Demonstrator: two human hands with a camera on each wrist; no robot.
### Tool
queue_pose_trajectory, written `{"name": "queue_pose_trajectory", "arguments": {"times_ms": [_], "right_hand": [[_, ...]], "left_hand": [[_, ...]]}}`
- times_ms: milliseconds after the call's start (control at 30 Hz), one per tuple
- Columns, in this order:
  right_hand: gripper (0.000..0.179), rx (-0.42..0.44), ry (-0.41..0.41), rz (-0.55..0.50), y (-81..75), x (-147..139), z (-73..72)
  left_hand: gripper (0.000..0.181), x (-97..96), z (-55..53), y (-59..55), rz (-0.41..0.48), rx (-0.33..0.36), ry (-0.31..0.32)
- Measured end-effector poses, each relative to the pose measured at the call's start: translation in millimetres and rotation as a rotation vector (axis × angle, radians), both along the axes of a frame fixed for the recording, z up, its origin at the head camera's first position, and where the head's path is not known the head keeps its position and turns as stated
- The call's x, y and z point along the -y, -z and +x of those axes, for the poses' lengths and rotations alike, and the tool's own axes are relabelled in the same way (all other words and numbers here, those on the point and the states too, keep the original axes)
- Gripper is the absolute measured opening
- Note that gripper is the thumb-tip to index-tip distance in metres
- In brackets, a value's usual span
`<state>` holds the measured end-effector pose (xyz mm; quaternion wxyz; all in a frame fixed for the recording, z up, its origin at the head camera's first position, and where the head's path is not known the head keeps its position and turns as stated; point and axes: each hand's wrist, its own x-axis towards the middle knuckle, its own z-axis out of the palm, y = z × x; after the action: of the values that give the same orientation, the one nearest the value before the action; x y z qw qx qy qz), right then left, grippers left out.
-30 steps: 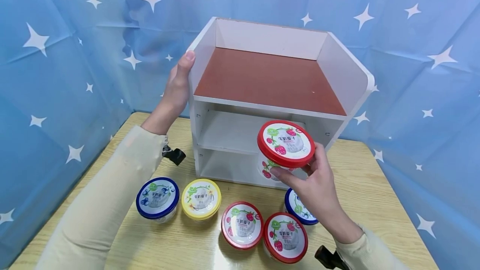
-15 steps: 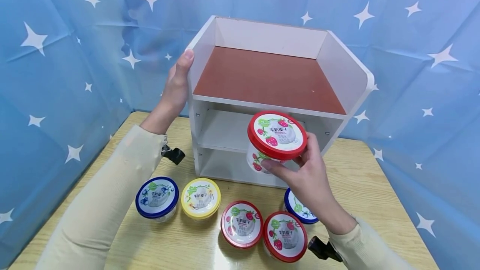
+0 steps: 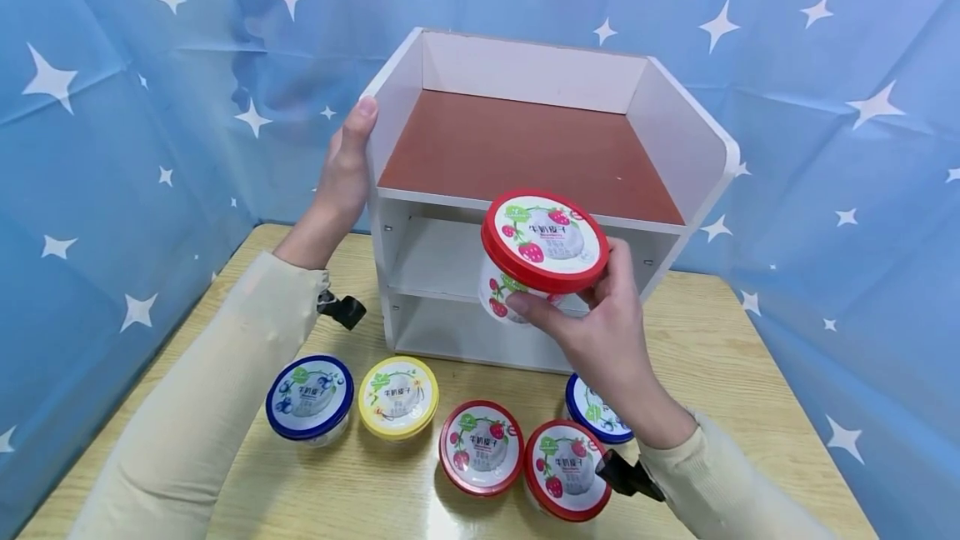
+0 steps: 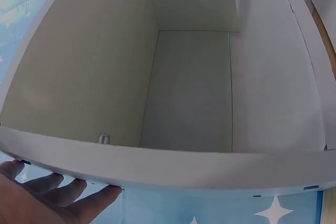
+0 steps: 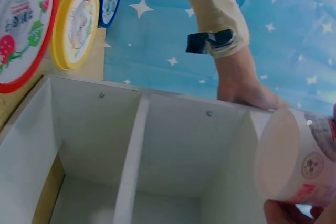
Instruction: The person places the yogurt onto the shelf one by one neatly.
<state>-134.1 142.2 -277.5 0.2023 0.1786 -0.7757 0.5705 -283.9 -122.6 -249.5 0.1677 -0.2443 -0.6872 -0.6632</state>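
Head: “牛奶皮子” on held tub (image 3: 543,250)

Cream sleeves (image 3: 202,382), black wrist pieces (image 3: 345,311), probably cameras

Booth: starry curtain (image 3: 795,157), wood-grain table (image 3: 705,357)

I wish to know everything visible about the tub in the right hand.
The tub is round and white, apparently plastic or paper. Its closed lid has a red rim and a white top printed with strawberries, leaves and dark characters; strawberries decorate its side. The base looks plain and pale. It is held slightly tilted before the shelf unit, visibly touched only by the right hand.
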Motion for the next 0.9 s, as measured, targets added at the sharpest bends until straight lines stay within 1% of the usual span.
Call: {"name": "queue_pose_trajectory", "arguments": {"times_ms": [100, 233, 400, 467, 567, 667, 900], "right_hand": [[0.074, -0.032, -0.003, -0.011, -5.7, 3.2, -2.6], [0.073, -0.061, 0.000, -0.004, -12.4, 7.9, -6.1], [0.069, -0.100, 0.010, 0.014, -17.4, 12.3, -12.3], [0.068, -0.113, 0.015, 0.017, -19.2, 13.9, -14.8], [0.068, -0.125, 0.023, 0.021, -22.0, 15.5, -17.2], [0.067, -0.133, 0.025, 0.022, -24.9, 17.4, -18.4], [0.068, -0.155, 0.046, 0.046, -32.0, 22.3, -21.2]], "left_hand": [[0.066, -1.5, -0.2, -0.2, 0.004, -0.005, -0.003], [0.065, -5.7, -1.3, -1.1, 0.035, -0.023, 0.003], [0.063, -9.4, -2.0, -0.2, 0.061, -0.024, 0.002], [0.062, -9.7, -1.4, -0.1, 0.054, -0.017, 0.003], [0.061, -10.6, -0.5, -0.1, 0.048, -0.008, 0.020], [0.060, -11.1, 1.0, -0.1, 0.036, 0.003, 0.023], [0.064, -11.9, 1.9, -0.1, 0.078, 0.018, 0.081]]}}
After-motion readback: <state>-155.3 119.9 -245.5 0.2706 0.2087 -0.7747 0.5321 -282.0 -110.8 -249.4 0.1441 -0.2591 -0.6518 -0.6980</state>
